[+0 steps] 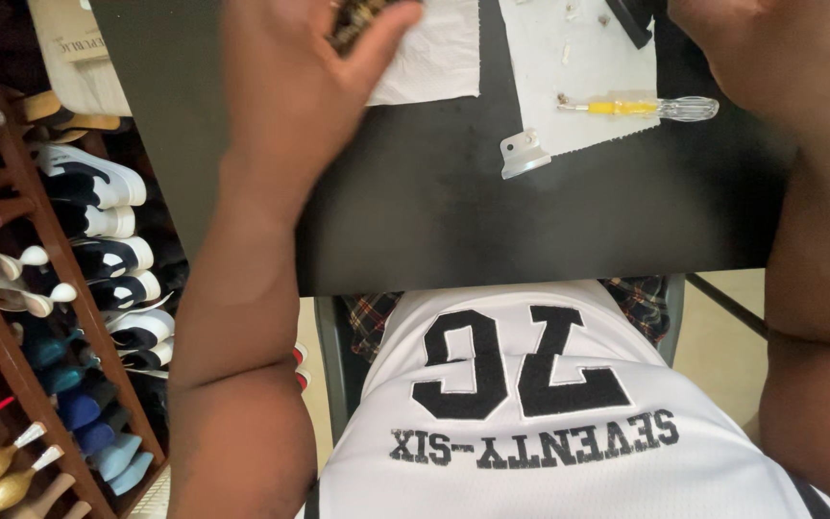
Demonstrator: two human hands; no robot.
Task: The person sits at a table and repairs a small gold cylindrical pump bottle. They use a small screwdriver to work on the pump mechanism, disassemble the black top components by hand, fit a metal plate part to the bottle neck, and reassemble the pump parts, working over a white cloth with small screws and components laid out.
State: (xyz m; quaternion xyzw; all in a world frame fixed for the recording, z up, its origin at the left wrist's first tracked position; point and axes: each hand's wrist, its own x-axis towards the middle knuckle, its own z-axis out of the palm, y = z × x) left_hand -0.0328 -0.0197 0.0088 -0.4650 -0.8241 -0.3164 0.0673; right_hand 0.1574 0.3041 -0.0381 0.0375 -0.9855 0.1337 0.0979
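My left hand [290, 86] curls its grip around a dark part [357, 17] at the table's [415, 221] far edge. I can't tell the right hand's [770, 58] grip. A careless sweep could knock the screwdriver [638, 108] or bracket [523, 154] off.

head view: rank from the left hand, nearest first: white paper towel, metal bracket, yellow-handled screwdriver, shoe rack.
From the left hand:
1. White paper towel, touching its fingers, just right.
2. Metal bracket, on the black table, right and lower.
3. Yellow-handled screwdriver, farther right on white paper.
The shoe rack at left is on another level; not ranked.
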